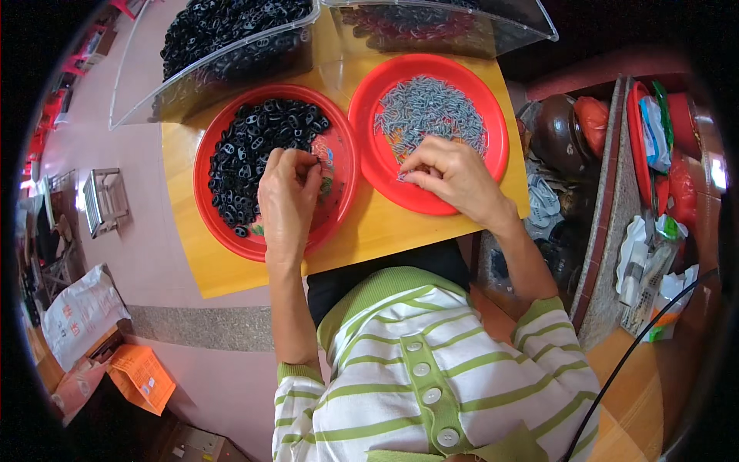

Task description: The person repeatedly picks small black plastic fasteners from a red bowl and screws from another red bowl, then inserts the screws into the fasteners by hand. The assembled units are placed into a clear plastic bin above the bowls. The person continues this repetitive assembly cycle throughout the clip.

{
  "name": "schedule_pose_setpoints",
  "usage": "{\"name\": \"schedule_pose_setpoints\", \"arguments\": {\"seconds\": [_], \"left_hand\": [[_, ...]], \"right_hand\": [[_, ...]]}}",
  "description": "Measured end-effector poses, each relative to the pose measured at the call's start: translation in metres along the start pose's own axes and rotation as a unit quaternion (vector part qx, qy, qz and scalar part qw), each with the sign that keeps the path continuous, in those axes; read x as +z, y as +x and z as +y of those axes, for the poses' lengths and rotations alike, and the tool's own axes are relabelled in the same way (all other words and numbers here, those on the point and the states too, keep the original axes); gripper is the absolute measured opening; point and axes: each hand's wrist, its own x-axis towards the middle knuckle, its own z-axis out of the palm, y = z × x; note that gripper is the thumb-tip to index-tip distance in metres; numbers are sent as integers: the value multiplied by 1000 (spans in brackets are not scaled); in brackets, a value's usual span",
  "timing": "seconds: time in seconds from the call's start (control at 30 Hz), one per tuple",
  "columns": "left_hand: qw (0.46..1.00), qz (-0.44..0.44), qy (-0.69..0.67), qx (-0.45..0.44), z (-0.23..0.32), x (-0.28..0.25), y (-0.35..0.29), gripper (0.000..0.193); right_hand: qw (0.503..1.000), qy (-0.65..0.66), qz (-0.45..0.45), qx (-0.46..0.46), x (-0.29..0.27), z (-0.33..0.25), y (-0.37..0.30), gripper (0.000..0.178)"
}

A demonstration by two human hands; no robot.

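Over the left red tray (342,208), my left hand (288,192) is closed in a pinch. A dark bit shows at its fingertips, too small to name. Small black plastic pieces (250,142), oval with holes, fill most of that tray, and its printed bottom shows at the right. My right hand (458,173) hovers at the near part of the right red tray (499,127), thumb and forefinger pinched on a small grey screw (402,176). Many similar grey screws (431,108) lie heaped in this tray.
Both trays stand on a yellow table (185,262). Behind them are a clear bin (231,65) of black pieces and a second clear bin (431,31). A metal stool (105,202) stands at left. Jars and bags (566,135) sit on the right; a black cable (635,339) hangs there.
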Motion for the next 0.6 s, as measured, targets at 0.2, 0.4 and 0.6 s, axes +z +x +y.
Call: {"name": "schedule_pose_setpoints", "arguments": {"seconds": [0.2, 0.4, 0.6], "left_hand": [[998, 8, -46, -31, 5, -5, -1, 10], [997, 49, -57, -9, -2, -4, -11, 19], [999, 33, -12, -1, -4, 0, -13, 21]], "right_hand": [[991, -106, 12, -77, 10, 1, -5, 9], [980, -177, 2, -86, 17, 2, -4, 10], [982, -166, 0, -87, 17, -2, -4, 10]]}}
